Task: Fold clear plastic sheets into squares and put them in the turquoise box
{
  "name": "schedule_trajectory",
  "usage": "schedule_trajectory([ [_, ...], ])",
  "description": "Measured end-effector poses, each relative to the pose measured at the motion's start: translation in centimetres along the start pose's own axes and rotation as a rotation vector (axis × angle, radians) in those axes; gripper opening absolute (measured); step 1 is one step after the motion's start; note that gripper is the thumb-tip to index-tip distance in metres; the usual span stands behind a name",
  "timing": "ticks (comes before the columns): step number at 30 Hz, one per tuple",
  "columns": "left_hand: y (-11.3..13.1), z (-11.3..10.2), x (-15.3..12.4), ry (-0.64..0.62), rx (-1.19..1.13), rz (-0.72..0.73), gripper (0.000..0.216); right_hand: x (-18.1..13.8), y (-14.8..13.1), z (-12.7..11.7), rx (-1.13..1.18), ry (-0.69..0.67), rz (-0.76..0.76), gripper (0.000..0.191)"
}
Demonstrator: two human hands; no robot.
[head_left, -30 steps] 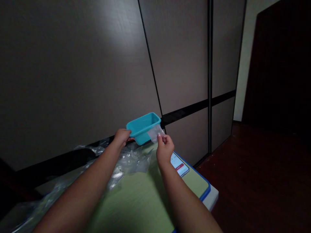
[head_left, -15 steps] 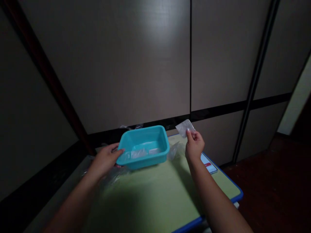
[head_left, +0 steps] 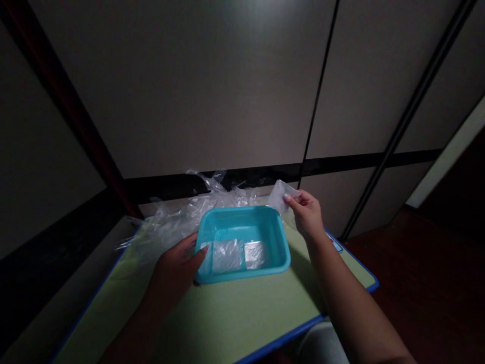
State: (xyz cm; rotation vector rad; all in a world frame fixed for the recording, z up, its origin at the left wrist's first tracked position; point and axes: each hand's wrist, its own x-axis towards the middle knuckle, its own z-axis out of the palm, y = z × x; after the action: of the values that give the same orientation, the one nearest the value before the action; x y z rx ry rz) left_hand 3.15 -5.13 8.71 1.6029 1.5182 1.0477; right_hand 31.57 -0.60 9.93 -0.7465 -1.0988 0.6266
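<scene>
My left hand (head_left: pixel 181 263) grips the left end of a turquoise plastic basin (head_left: pixel 242 275), thumb over the rim and fingers beneath. The basin is tilted toward me above the table. On its floor lie folded clear plastic bags: one wrinkled folded bag (head_left: pixel 227 256) in the middle, a smaller flat one (head_left: pixel 255 255) to its right, and part of another near my left thumb. My right hand (head_left: pixel 307 212) pinches a folded translucent plastic bag (head_left: pixel 278 196) between thumb and fingers, just beyond the basin's back right corner.
A heap of loose clear plastic bags (head_left: pixel 182 217) covers the back left of the light green table (head_left: pixel 242 318), which has a blue edge. A phone (head_left: pixel 336 244) shows partly behind my right forearm. Wardrobe doors (head_left: pixel 212 101) rise close behind the table.
The basin has come lower and to the right in view, tipped so its inside shows more. My right hand keeps the folded bag, now turned and nearer the basin. The view has shifted.
</scene>
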Motion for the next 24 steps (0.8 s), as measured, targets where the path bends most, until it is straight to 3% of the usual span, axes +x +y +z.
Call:
schedule_trajectory([
  [4, 0.0, 0.2, -1.0, -0.073, -0.017, 0.024, 0.05, -0.7, -2.6, 0.6, -0.134, -0.343, 0.058, 0.021],
  [8, 0.7, 0.1, -1.6, -0.091, 0.033, 0.017, 0.048, -1.0, -5.4, 2.2, -0.469, -0.867, 0.061, 0.018],
  [11, 1.1, 0.0, -1.6, -0.039, 0.044, 0.041, 0.044, -0.8, -6.7, 3.8, -0.796, -1.166, -0.033, 0.012],
  [14, 1.3, 0.0, -1.6, -0.008, 0.066, 0.053, 0.042, -0.6, -6.8, 5.4, -1.173, -1.284, -0.15, 0.008],
  [17, 1.3, 0.0, -1.6, -0.006, 0.089, 0.072, 0.041, -0.3, -6.0, 6.6, -1.405, -1.427, -0.172, 0.014],
  [24, 0.9, 0.0, -1.6, 0.024, 0.128, 0.09, 0.046, -0.8, -3.8, 8.3, -1.553, -1.629, -0.132, 0.029],
])
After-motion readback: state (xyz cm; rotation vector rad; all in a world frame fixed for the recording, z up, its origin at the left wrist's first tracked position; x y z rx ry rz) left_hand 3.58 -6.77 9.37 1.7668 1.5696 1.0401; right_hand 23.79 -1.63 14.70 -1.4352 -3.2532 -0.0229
